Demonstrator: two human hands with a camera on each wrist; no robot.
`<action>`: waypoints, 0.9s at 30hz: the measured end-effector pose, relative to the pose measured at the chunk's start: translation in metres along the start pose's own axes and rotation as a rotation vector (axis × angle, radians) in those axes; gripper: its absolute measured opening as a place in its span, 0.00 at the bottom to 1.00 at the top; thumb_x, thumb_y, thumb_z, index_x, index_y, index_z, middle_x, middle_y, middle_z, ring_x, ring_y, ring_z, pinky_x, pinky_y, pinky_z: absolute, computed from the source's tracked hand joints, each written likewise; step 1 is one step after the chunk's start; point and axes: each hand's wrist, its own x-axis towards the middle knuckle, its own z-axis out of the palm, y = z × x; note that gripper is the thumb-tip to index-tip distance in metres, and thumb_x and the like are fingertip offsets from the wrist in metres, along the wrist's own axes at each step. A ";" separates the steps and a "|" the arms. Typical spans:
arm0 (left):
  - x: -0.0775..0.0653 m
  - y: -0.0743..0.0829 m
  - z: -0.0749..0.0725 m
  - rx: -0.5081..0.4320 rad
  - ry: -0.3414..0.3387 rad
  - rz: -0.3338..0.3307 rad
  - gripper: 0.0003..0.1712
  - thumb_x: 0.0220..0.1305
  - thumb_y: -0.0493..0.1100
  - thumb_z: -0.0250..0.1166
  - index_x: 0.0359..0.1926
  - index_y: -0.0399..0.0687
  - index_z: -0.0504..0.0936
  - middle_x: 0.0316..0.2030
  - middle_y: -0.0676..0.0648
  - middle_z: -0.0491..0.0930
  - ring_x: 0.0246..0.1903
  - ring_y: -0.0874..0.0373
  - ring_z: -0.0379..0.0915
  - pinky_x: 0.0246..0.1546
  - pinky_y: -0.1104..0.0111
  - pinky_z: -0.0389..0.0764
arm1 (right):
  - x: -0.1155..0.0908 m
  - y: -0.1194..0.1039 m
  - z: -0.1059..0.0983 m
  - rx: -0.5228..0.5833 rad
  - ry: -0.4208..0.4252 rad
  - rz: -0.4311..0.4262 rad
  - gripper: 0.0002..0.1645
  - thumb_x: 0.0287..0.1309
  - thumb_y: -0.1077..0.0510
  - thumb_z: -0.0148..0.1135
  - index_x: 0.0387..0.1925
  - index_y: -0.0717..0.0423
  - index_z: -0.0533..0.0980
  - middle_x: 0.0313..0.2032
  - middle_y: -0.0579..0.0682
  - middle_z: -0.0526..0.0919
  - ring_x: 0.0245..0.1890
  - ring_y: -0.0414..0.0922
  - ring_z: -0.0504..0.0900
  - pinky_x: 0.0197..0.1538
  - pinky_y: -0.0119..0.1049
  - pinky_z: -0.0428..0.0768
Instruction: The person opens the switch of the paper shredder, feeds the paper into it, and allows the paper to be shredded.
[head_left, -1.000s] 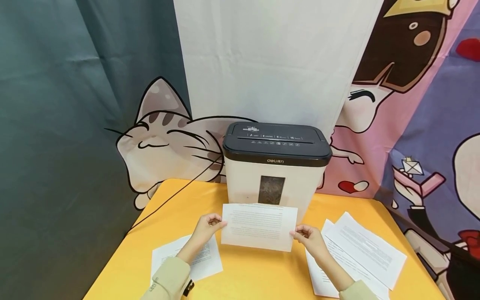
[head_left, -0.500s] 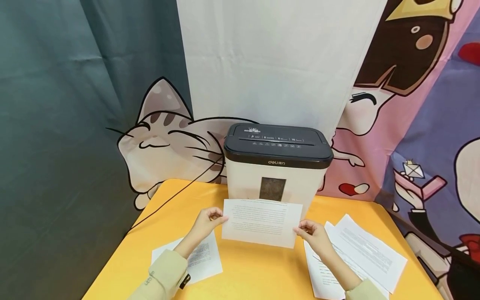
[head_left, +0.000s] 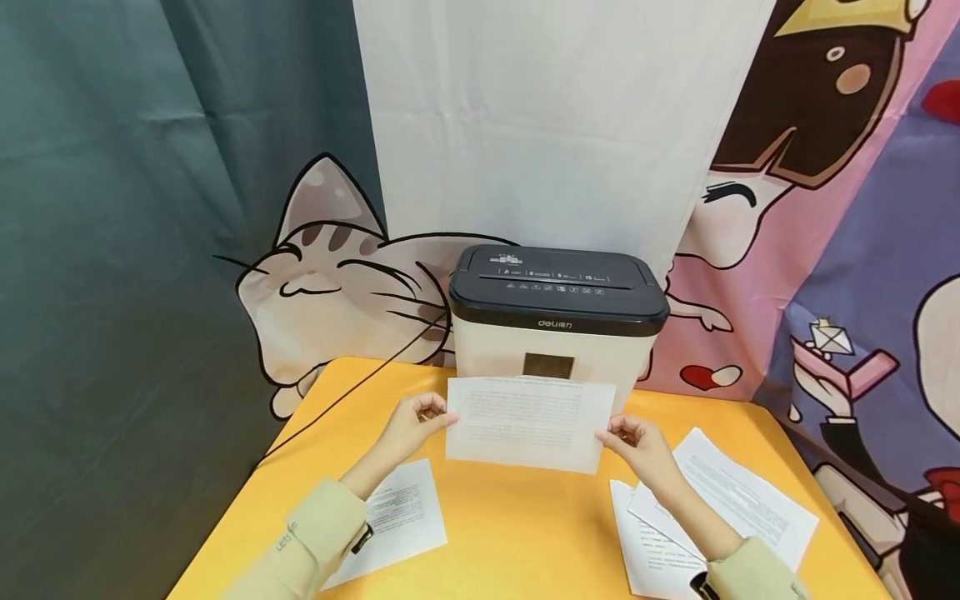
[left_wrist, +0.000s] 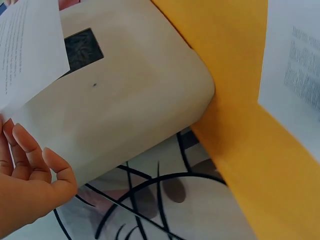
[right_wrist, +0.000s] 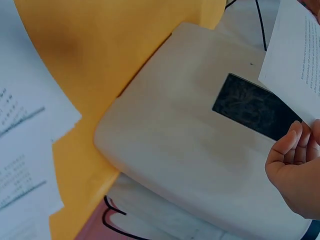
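Note:
A printed sheet of paper point(head_left: 530, 423) is stretched between both hands, in front of a paper shredder point(head_left: 495, 346) with a dark lid and a pale body. By its left edge my left hand point(head_left: 415, 425) pinches the sheet between thumb and fingers. At the opposite edge, my right hand point(head_left: 641, 450) pinches it likewise. The sheet covers the lower part of the shredder's dark window point(head_left: 548, 365). In the left wrist view, the left hand point(left_wrist: 35, 180) shows beside the sheet point(left_wrist: 32, 52); the right wrist view has the right hand point(right_wrist: 299, 167) at the sheet's edge point(right_wrist: 295, 65).
Another printed sheet point(head_left: 405, 517) lies on the yellow table point(head_left: 525, 533) under the left forearm. Several overlapping sheets point(head_left: 750, 492) lie at the right, partly behind the right forearm. A thin dark cord point(head_left: 345, 400) runs left from the shredder. A cartoon-printed curtain point(head_left: 562, 125) hangs behind.
Both hands have raised the sheet and moved it toward the shredder, so it now covers more of the window. The shredder and the sheets on the table stay where they were.

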 end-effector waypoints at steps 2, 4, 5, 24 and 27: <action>0.003 0.004 -0.003 0.029 -0.007 0.020 0.09 0.56 0.39 0.68 0.27 0.38 0.78 0.24 0.48 0.78 0.24 0.64 0.67 0.27 0.76 0.71 | 0.002 -0.004 -0.003 -0.012 -0.008 -0.018 0.08 0.57 0.63 0.63 0.30 0.67 0.75 0.23 0.39 0.75 0.25 0.31 0.71 0.30 0.25 0.73; 0.005 0.009 -0.006 0.059 -0.019 0.047 0.08 0.56 0.39 0.68 0.27 0.39 0.78 0.25 0.48 0.78 0.24 0.64 0.67 0.27 0.75 0.71 | 0.004 -0.008 -0.005 -0.022 -0.016 -0.036 0.08 0.57 0.64 0.63 0.30 0.66 0.74 0.23 0.40 0.75 0.25 0.31 0.71 0.30 0.26 0.73; 0.007 0.011 -0.007 0.069 -0.027 0.061 0.08 0.56 0.39 0.68 0.27 0.39 0.78 0.25 0.47 0.78 0.25 0.64 0.67 0.28 0.75 0.71 | 0.005 -0.010 -0.006 -0.026 -0.018 -0.043 0.07 0.57 0.63 0.63 0.30 0.66 0.75 0.24 0.41 0.76 0.25 0.31 0.72 0.30 0.26 0.73; 0.033 0.045 -0.024 0.095 -0.089 0.166 0.08 0.57 0.37 0.67 0.28 0.37 0.77 0.26 0.45 0.78 0.27 0.61 0.68 0.30 0.73 0.71 | 0.020 -0.042 -0.031 -0.124 -0.011 -0.136 0.05 0.55 0.66 0.63 0.29 0.66 0.75 0.24 0.48 0.78 0.23 0.33 0.72 0.29 0.24 0.73; 0.037 0.054 -0.028 0.091 -0.089 0.196 0.08 0.56 0.36 0.67 0.28 0.37 0.77 0.26 0.46 0.77 0.27 0.62 0.68 0.31 0.73 0.72 | 0.024 -0.048 -0.036 -0.133 0.003 -0.202 0.04 0.53 0.69 0.64 0.28 0.66 0.75 0.23 0.44 0.76 0.22 0.32 0.71 0.27 0.23 0.72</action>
